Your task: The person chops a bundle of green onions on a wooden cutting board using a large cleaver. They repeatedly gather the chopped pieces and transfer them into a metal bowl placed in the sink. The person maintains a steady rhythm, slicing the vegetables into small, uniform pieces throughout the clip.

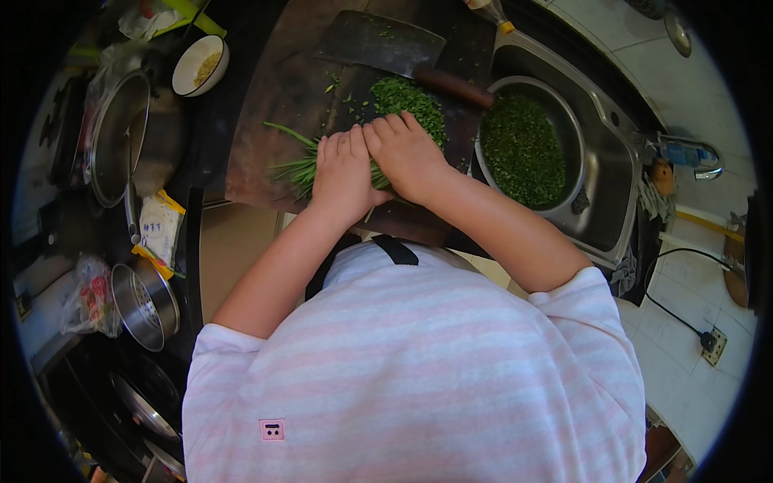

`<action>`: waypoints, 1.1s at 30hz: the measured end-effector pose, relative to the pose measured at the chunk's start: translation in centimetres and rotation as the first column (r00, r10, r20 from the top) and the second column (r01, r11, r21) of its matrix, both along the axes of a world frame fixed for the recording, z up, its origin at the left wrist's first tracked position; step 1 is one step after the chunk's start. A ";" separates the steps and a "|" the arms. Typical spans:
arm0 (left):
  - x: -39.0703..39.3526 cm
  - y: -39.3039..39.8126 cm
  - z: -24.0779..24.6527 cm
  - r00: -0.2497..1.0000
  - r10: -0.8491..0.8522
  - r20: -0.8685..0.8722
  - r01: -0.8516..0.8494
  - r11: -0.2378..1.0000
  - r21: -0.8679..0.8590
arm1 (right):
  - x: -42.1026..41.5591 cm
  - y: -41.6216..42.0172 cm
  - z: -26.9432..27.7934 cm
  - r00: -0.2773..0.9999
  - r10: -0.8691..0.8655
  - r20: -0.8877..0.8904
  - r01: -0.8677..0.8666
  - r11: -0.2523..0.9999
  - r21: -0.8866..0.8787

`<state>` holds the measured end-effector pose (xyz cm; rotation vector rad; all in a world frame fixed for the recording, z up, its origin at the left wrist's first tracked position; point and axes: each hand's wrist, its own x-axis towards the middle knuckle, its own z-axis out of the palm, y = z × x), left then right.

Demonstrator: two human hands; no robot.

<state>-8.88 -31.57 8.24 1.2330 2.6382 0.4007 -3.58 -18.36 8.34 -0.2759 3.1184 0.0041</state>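
A bunch of long green chives [300, 171] lies on the wooden cutting board [259, 139], its loose ends fanning out to the left. My left hand [343, 172] is closed over the bunch, palm down. Right against it, my right hand [413, 158] covers the other end of the bunch; its fingertips reach the near edge of a pile of chopped chives [407, 102]. Both palms and the undersides of the fingers are hidden. Beyond the pile rests a cleaver [380, 39], its wooden handle [456, 86] pointing right towards the sink.
A metal basin of chopped greens [524, 151] stands in the steel sink [610, 199] at right. On the left are a white bowl with minced bits [205, 67], a steel pan [119, 139], a packet [160, 226] and a steel pot [145, 308]. A bottle [492, 13] stands at the back.
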 end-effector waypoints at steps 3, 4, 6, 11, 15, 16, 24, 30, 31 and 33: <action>0.0 -0.3 -0.8 0.996 -0.050 -0.072 0.052 0.998 0.025 | -0.5 0.0 0.1 0.999 0.031 -0.006 -0.030 0.996 0.082; -0.2 -0.3 -1.0 0.996 -0.061 -0.069 0.062 0.998 0.020 | -0.6 0.0 0.2 0.999 0.042 -0.004 -0.041 0.993 0.112; -0.4 -0.2 -1.3 0.997 -0.069 -0.045 0.069 0.998 0.008 | -0.7 -0.3 0.5 0.998 0.001 0.062 -0.008 0.994 0.107; 0.0 -0.2 -1.1 0.999 0.032 0.041 -0.033 0.999 0.003 | -0.4 2.7 3.0 0.992 0.068 0.111 -0.038 0.968 -0.247; 0.2 -0.4 -1.3 0.999 0.041 0.008 -0.041 0.999 0.023 | -0.8 9.0 3.2 0.981 -0.159 -0.110 0.113 0.933 -0.342; 0.2 -0.2 -1.2 0.999 0.044 0.019 -0.044 0.999 0.021 | -1.2 9.5 2.6 0.965 -0.262 -0.028 0.247 0.936 -0.252; 0.7 0.4 -1.4 0.994 0.106 -0.011 -0.106 0.994 0.013 | -3.1 11.4 -0.7 0.945 -0.325 -0.041 0.327 0.943 0.058; 0.9 0.8 -1.7 0.984 0.177 0.019 -0.177 0.984 0.011 | 0.7 9.2 6.0 0.905 -0.418 -0.075 0.377 0.872 -0.313; 0.9 0.9 -1.7 0.983 0.183 0.028 -0.183 0.983 0.010 | 2.4 8.5 7.0 0.879 -0.471 -0.077 0.403 0.820 -0.406; 1.0 1.3 -1.6 0.984 0.178 0.022 -0.178 0.984 0.016 | 6.4 7.3 7.1 0.806 -0.589 0.056 0.477 0.591 -0.651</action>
